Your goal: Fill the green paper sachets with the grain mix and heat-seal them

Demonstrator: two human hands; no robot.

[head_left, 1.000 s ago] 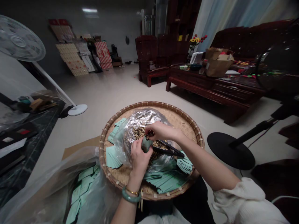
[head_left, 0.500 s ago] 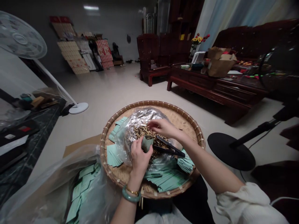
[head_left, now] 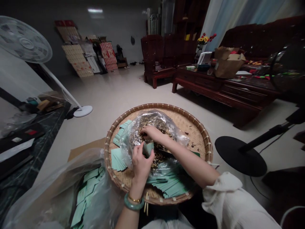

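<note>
My left hand (head_left: pixel 141 162) pinches a small light-green packet (head_left: pixel 149 149) upright between thumb and fingers. Curled over the packet's mouth is my right hand (head_left: pixel 152 133); its fingertips are partly hidden, and what they hold does not show. Beneath both hands, a clear plastic bag (head_left: pixel 126 135) lies opened out with loose dried brown and yellow bits (head_left: pixel 156 160) in it. A black tong-like tool (head_left: pixel 164 153) rests on the bits, mostly covered by my right forearm. Fanned stacks of flat green packets (head_left: pixel 118 159) lie around the bag on a round woven bamboo tray (head_left: pixel 205 140).
Left of the tray, a big plastic bag (head_left: pixel 95 194) holds more green packets (head_left: pixel 87 190). A white standing fan (head_left: pixel 83 111) is at the far left, a black round stand base (head_left: pixel 240 156) at the right. Behind stands a dark wooden table (head_left: pixel 214 84) with a cardboard box (head_left: pixel 228 65).
My right hand has moved left and down onto the packet's mouth, its forearm now covering most of the black tool. My left hand keeps hold of the packet. The view has shifted slightly.
</note>
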